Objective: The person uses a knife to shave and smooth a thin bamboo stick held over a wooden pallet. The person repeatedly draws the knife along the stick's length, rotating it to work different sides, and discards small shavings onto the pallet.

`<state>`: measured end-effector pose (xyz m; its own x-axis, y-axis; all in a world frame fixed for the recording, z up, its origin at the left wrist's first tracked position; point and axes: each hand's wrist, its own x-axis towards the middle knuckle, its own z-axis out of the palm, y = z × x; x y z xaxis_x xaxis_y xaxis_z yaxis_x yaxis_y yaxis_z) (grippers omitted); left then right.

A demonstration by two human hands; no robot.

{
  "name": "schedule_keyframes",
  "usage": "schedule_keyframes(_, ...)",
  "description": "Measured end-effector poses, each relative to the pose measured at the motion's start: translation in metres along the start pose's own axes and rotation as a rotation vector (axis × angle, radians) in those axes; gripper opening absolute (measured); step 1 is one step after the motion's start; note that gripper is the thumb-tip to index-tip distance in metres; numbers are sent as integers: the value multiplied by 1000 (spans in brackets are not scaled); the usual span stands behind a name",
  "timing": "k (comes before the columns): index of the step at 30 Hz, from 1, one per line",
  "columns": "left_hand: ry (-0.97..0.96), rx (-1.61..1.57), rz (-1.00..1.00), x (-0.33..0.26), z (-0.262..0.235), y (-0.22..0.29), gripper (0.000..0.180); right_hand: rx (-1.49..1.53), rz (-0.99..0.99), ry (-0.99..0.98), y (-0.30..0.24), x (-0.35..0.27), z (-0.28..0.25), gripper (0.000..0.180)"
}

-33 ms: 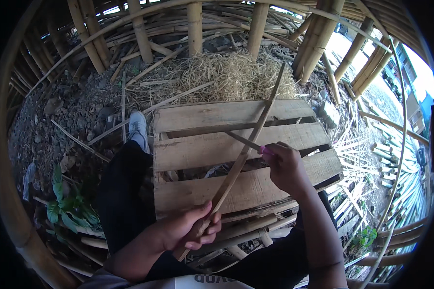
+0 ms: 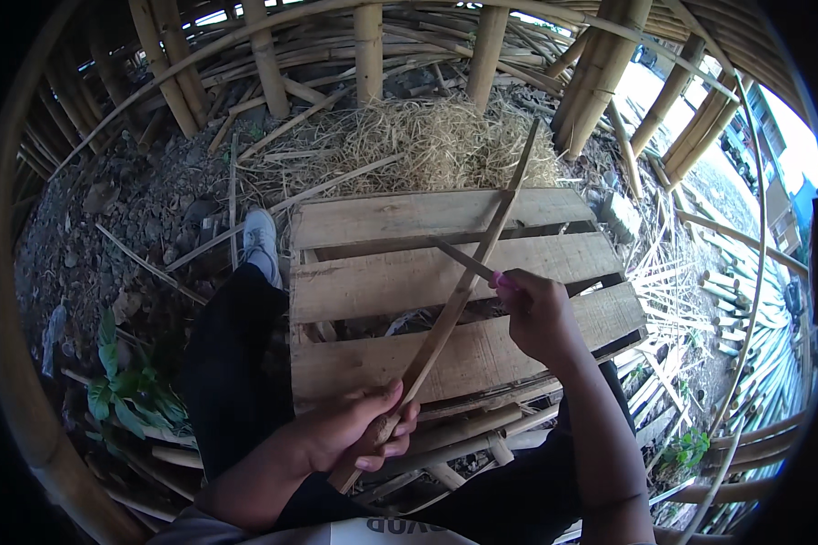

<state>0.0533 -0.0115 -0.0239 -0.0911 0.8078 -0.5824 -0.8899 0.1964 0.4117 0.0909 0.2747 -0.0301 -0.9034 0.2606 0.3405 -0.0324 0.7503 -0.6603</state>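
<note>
A long bamboo strip (image 2: 450, 318) runs slantwise from my lap up to the far right, over a slatted wooden pallet-like platform (image 2: 354, 291). My left hand (image 2: 373, 429) is wrapped round its near end, by a thick node. In my right hand (image 2: 538, 313) is a knife (image 2: 462, 259) with a pink handle, gripped in a fist. Its blade lies across the strip near the middle, with the tip pointing to the far left. From this angle I cannot tell how deep the edge sits in the bamboo.
Behind the platform lies a heap of pale bamboo shavings (image 2: 427, 145), before upright bamboo posts (image 2: 368, 54). Cut poles (image 2: 745, 318) are stacked at right. My left shoe (image 2: 261, 241) stands beside the platform. A leafy plant (image 2: 123, 391) grows at left.
The knife's tip has shifted slightly to the right and away from me, and the blade has turned a little. My left hand and the bamboo strip stay almost in place.
</note>
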Motion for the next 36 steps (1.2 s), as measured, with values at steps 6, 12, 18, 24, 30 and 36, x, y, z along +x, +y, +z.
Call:
schedule_keyframes(6,99,268,114,-9,-5,16,33,-78,130,-29,5,11,0,20)
schedule_keyframes(12,6,299,35,-8,-11,10,37,-141,92,-30,3,7,0,23)
schedule_keyframes(18,-2,394,63,-1,0,4,35,-398,319,-66,1,0,-19,44)
schedule_keyframes(24,132,483,23,9,3,-1,35,-366,348,-44,27,6,-25,48)
schedule_keyframes(30,79,534,54,5,0,-1,40,-365,261,9,28,-10,-18,50)
schedule_keyframes(36,142,546,39,11,0,1,38,-83,238,-249,-16,-38,6,52)
